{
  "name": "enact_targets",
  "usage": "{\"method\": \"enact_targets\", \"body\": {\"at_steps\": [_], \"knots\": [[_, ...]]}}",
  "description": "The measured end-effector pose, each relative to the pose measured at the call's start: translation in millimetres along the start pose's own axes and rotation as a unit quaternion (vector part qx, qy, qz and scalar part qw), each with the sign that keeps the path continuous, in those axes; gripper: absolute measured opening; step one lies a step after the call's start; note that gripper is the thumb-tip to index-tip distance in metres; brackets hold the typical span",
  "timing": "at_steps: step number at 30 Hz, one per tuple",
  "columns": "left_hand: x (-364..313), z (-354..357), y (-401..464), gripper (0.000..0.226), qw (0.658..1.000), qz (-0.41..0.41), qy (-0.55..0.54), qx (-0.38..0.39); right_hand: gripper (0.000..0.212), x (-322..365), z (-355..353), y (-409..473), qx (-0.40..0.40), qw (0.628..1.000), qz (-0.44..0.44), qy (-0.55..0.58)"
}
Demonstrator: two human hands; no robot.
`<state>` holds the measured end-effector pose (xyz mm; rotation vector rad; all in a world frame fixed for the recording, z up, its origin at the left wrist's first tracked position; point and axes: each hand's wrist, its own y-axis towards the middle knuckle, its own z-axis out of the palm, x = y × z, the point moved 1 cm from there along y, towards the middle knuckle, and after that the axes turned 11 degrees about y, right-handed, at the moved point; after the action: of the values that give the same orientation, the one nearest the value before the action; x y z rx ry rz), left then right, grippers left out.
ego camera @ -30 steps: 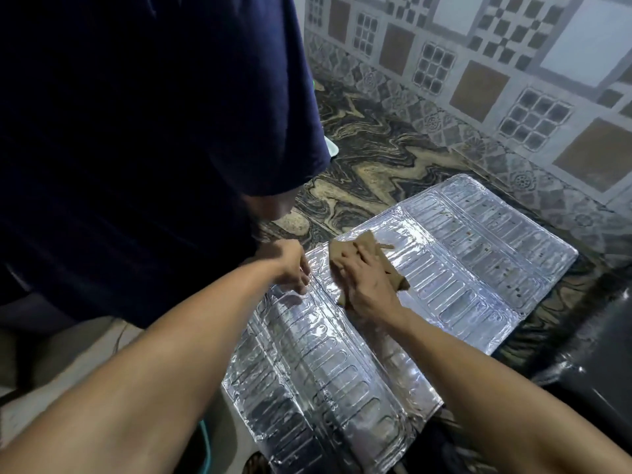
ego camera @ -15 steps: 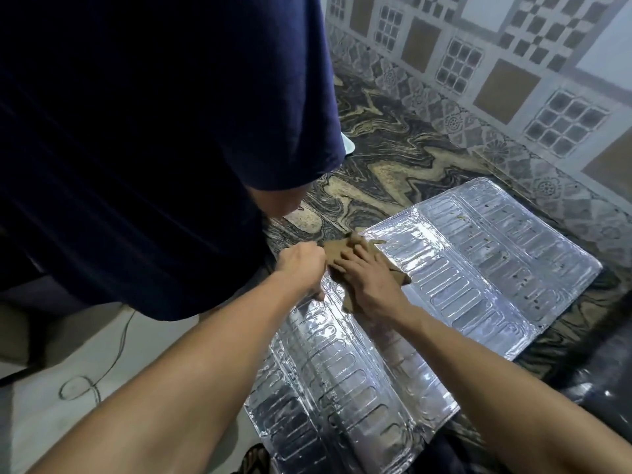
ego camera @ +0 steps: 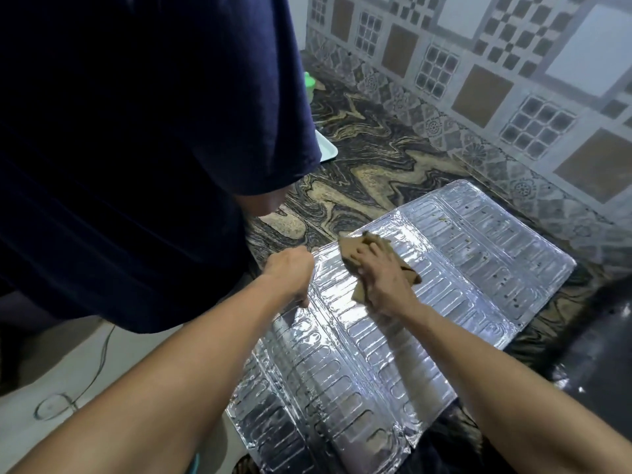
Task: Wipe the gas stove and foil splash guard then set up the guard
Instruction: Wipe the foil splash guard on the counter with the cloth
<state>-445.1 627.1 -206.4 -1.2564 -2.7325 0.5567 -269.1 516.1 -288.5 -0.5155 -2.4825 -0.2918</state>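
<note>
Lying flat and unfolded on the marbled countertop point(ego camera: 376, 159), the foil splash guard point(ego camera: 342, 371) overhangs the near edge. The left hand point(ego camera: 290, 275), fingers curled, seems to pinch the guard's left edge, though its fingertips are hidden. The right hand point(ego camera: 383, 278) presses a brown cloth point(ego camera: 352, 249) onto the foil with spread, straight fingers.

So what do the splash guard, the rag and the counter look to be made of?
Splash guard: thin aluminium foil by its look, mirror-bright, embossed with oblong ribs, crinkled at the folds. Rag: soft cloth, matte tan, bunched in folds. Counter: polished stone or a stone-look tile, dark with swirling golden veins; the picture leaves that open.
</note>
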Motion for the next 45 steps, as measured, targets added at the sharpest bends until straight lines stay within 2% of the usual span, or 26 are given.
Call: {"method": "enact_targets", "body": {"at_steps": [3, 6, 8, 10, 12, 14, 15, 18, 22, 26, 30, 34, 38, 41, 43, 45], "knots": [[-3, -3, 0, 0.031, 1.000, 0.000, 0.018, 0.012, 0.043, -35, -41, 3, -0.104, 0.979, 0.172, -0.012], [-9, -10, 1, 0.027, 0.998, 0.013, 0.055, 0.021, 0.049, -59, -70, -9, -0.174, 0.918, 0.355, -0.004], [-15, -13, 5, 0.039, 0.997, 0.017, 0.055, 0.044, 0.037, -60, -67, -10, -0.187, 0.896, 0.402, -0.001], [-22, -13, 11, 0.057, 0.997, 0.017, 0.044, 0.067, 0.032, -43, -51, -6, -0.163, 0.928, 0.336, 0.013], [-29, -10, 17, 0.060, 0.996, 0.017, 0.056, 0.063, 0.042, -18, -25, -3, -0.073, 0.983, 0.168, 0.024], [-34, -5, 20, 0.060, 0.996, 0.009, 0.087, 0.034, 0.047, 0, 0, -2, 0.023, 0.999, 0.020, -0.022], [-37, -3, 22, 0.061, 0.994, 0.006, 0.106, 0.016, 0.049, 2, 5, 0, 0.042, 0.999, 0.000, -0.027], [-44, 3, 23, 0.050, 0.987, 0.014, 0.156, -0.022, 0.049, -11, -6, 6, 0.012, 0.999, 0.034, -0.024], [-56, 9, 26, 0.031, 0.974, 0.074, 0.207, -0.060, 0.052, -31, -42, 21, -0.041, 0.985, 0.160, -0.050], [-60, 8, 31, 0.043, 0.972, 0.138, 0.188, 0.012, 0.048, -40, -49, 42, -0.034, 0.973, 0.225, -0.047], [-56, 2, 35, 0.045, 0.971, 0.145, 0.190, 0.017, 0.044, -34, -44, 52, -0.003, 0.983, 0.172, -0.064], [-52, 1, 40, 0.042, 0.972, 0.141, 0.188, 0.015, 0.052, -17, -26, 32, 0.038, 0.993, 0.109, -0.005], [-50, 0, 44, 0.038, 0.976, 0.142, 0.165, 0.022, 0.042, -12, -20, -20, 0.042, 0.993, 0.107, 0.026], [-52, -2, 50, 0.029, 0.977, 0.142, 0.155, 0.036, 0.043, -32, -31, -57, -0.084, 0.974, 0.210, -0.016], [-57, -6, 49, 0.028, 0.975, 0.147, 0.156, 0.055, 0.048, -47, -44, -72, -0.168, 0.931, 0.322, -0.026], [-60, -9, 50, 0.038, 0.972, 0.153, 0.163, 0.067, 0.057, -45, -50, -79, -0.172, 0.907, 0.385, -0.010]]}}
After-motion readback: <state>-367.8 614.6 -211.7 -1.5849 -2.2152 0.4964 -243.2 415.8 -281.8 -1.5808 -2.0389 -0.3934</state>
